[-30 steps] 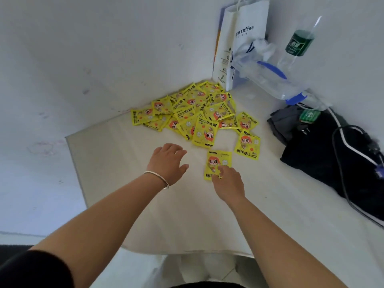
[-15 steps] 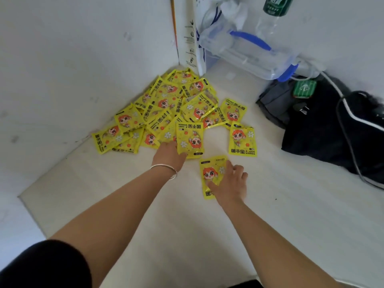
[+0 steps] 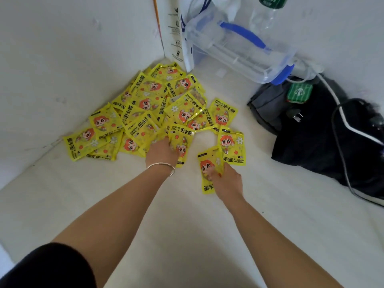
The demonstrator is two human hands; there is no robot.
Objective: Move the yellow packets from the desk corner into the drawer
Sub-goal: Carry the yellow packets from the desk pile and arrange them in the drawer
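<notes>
A heap of yellow hand-warmer packets [image 3: 149,104] with a red-haired cartoon figure lies in the desk corner [image 3: 207,235] against the white walls. My left hand [image 3: 161,151], with a silver bangle at the wrist, is at the heap's front edge, and its fingers close round one packet [image 3: 181,140] that lies partly over them. My right hand [image 3: 227,182] pinches a separate packet [image 3: 207,169] to the right of the heap. Another single packet [image 3: 231,146] lies just beyond it. No drawer is in view.
A white paper bag [image 3: 173,36] stands in the corner behind the heap. A clear plastic box with a blue handle [image 3: 239,50] and a bottle [image 3: 268,11] are at the back. A black bag [image 3: 322,138] with a green tag [image 3: 299,93] and cables lies at the right.
The view has moved closer to the corner. My left hand reached forward from the bare desk to the heap's front packet. My right hand kept hold of its packet, now close to the single packet beyond.
</notes>
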